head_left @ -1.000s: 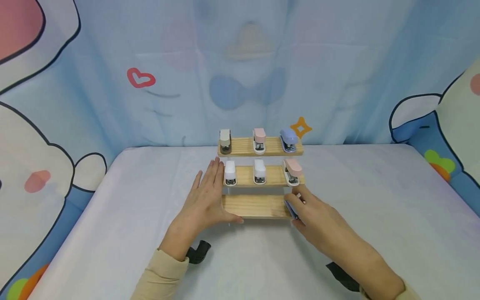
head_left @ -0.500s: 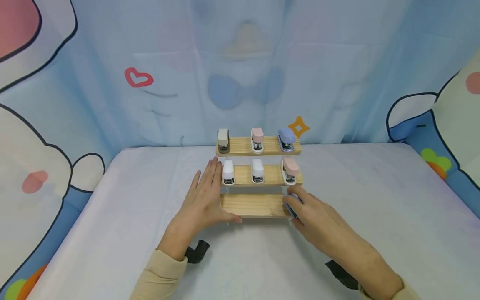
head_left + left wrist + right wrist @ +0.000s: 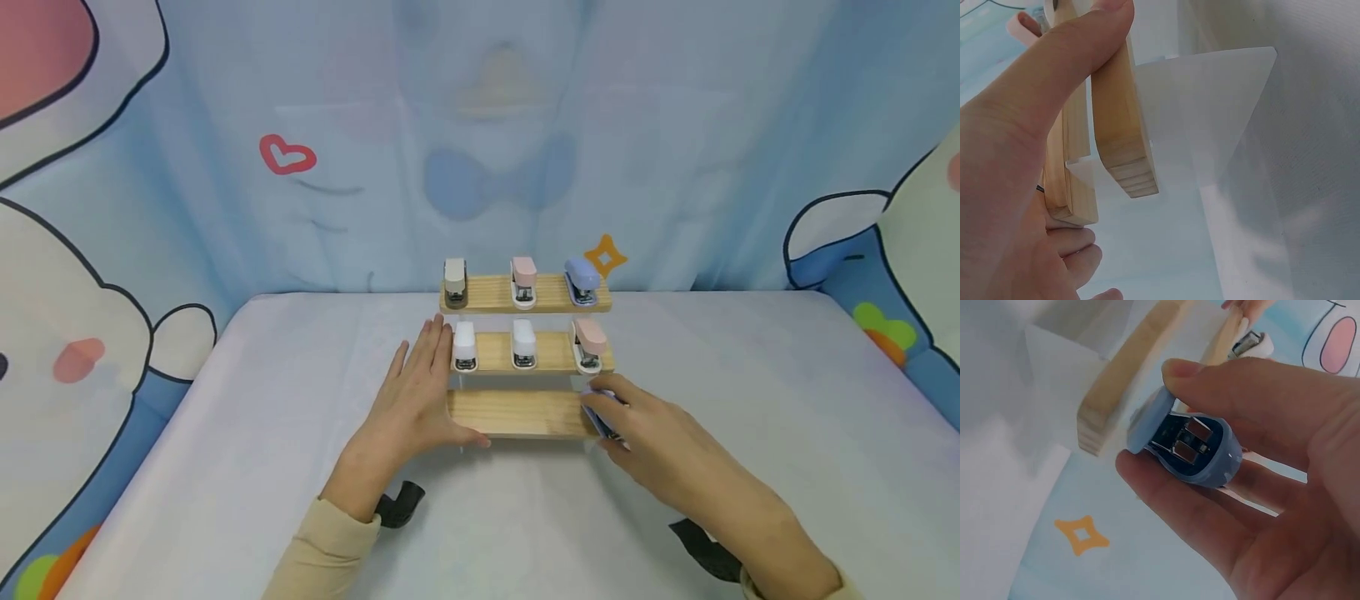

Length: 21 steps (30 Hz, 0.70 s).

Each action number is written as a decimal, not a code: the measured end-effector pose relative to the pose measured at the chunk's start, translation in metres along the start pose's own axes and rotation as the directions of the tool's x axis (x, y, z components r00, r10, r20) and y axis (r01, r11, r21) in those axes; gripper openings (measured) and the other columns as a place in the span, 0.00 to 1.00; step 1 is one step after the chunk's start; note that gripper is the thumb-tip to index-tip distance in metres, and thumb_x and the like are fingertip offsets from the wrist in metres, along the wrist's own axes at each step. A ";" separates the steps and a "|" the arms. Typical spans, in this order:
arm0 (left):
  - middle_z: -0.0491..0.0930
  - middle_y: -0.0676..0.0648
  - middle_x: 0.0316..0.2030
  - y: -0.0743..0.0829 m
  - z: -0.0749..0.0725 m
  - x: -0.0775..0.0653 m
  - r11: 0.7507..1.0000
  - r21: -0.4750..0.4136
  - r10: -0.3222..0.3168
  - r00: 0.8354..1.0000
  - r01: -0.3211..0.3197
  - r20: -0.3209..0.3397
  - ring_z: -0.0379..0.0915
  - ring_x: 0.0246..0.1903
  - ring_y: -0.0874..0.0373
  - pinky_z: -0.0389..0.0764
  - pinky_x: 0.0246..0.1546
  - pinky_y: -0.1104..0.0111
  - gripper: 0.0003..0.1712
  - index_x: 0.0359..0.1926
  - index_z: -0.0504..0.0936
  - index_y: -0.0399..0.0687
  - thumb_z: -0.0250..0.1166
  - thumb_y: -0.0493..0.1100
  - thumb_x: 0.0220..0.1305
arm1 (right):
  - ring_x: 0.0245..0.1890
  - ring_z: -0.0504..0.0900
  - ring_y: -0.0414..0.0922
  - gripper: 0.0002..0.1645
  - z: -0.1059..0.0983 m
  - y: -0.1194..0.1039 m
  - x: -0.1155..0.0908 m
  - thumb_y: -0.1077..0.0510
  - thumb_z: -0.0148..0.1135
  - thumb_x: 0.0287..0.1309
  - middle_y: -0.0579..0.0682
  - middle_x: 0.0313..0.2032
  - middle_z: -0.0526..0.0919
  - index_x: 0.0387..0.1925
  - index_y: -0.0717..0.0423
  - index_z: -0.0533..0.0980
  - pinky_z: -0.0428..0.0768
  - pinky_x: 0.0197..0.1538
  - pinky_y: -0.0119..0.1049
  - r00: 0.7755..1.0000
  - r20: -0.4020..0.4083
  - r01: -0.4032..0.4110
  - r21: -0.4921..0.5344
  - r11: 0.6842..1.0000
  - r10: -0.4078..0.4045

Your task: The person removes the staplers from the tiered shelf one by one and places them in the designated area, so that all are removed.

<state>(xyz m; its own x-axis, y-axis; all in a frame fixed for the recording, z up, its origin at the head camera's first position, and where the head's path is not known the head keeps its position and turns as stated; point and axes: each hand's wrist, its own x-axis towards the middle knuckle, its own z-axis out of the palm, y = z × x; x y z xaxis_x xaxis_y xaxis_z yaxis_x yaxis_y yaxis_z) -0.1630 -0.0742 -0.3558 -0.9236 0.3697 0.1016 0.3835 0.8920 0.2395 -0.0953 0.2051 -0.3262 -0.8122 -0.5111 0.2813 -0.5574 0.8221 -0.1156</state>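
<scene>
My right hand (image 3: 660,450) pinches a small blue stapler (image 3: 1225,465) between thumb and fingers at the right end of the bottom wooden shelf (image 3: 517,414); the fingers partly cover it in the head view. My left hand (image 3: 412,408) lies along the left side of the three-tier rack, fingers straight and thumb against the bottom shelf's front. In the left wrist view the thumb (image 3: 1079,47) crosses that shelf. The middle shelf (image 3: 493,354) bears two white staplers and a pink stapler (image 3: 590,343).
On the top shelf (image 3: 491,292) stand a grey-white stapler (image 3: 454,283), a pink stapler (image 3: 524,282) and a blue stapler (image 3: 582,281). Clear side panels (image 3: 1204,100) support the shelves. A white cloth (image 3: 225,467) covers the table, with a cartoon curtain (image 3: 360,225) behind.
My right hand has shifted slightly right along the bottom shelf with the blue stapler in its grip. The left hand keeps its place on the rack. The head view has swayed a little.
</scene>
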 end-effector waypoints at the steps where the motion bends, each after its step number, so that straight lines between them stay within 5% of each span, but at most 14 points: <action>1: 0.34 0.42 0.80 0.000 0.000 0.000 1.000 0.000 0.001 1.000 -0.001 -0.001 0.30 0.79 0.50 0.41 0.79 0.50 0.86 0.79 0.38 0.39 0.78 0.75 0.31 | 0.40 0.85 0.49 0.31 -0.001 0.001 -0.001 0.67 0.78 0.43 0.56 0.55 0.78 0.53 0.59 0.79 0.84 0.32 0.35 1.000 0.007 -0.007 0.003 1.000 0.007; 12: 0.34 0.41 0.79 0.000 0.000 -0.001 1.000 0.009 0.005 1.000 -0.005 -0.003 0.30 0.79 0.51 0.41 0.79 0.51 0.86 0.78 0.38 0.38 0.77 0.76 0.31 | 0.39 0.86 0.48 0.30 -0.012 0.014 -0.003 0.65 0.76 0.46 0.58 0.56 0.78 0.54 0.57 0.80 0.85 0.33 0.39 0.990 0.081 -0.120 0.007 0.993 0.119; 21: 0.34 0.41 0.79 -0.001 0.001 -0.002 1.000 0.010 0.007 1.000 -0.007 -0.006 0.31 0.79 0.50 0.42 0.79 0.50 0.86 0.78 0.39 0.38 0.77 0.76 0.32 | 0.34 0.85 0.49 0.29 -0.018 0.031 -0.005 0.67 0.75 0.46 0.62 0.56 0.78 0.54 0.63 0.79 0.84 0.30 0.39 0.991 0.016 -0.131 -0.017 0.991 0.131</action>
<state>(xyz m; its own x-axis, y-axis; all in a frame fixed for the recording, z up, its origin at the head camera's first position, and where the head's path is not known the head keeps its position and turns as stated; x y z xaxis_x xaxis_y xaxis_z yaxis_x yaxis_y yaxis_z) -0.1616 -0.0756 -0.3570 -0.9207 0.3747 0.1095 0.3902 0.8919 0.2287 -0.1055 0.2373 -0.3142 -0.8810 -0.4026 0.2485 -0.4431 0.8862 -0.1355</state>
